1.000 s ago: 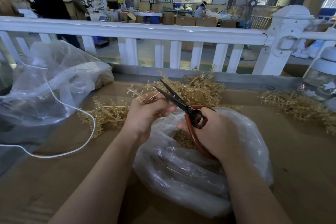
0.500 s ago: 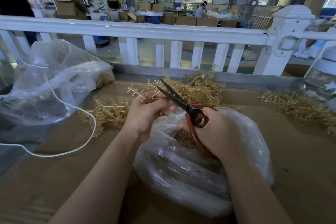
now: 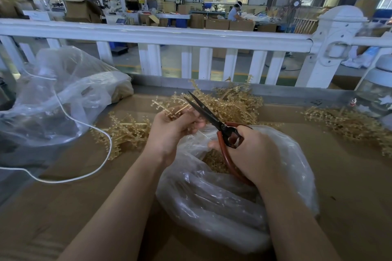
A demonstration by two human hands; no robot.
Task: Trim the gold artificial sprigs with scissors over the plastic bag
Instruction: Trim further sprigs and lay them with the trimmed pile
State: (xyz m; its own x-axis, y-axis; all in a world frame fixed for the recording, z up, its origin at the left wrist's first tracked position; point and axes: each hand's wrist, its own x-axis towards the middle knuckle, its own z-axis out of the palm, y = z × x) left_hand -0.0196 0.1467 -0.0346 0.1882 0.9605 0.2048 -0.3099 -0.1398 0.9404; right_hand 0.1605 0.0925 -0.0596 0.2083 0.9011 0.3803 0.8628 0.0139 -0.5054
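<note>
Cardboard-covered table strewn with gold sprigs; white railing; warehouse beyond

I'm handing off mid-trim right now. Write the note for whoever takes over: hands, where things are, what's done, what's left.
Left hand grips a gold sprig above the bag's far edge.
Right hand holds the scissors, blades slightly parted, beside the left fingers.
Bag sits open under both hands, with gold trimmings already inside.
Left: untrimmed sprigs piled behind the hands, more at left and far right. Cut the held sprig, then work through the piles.
</note>
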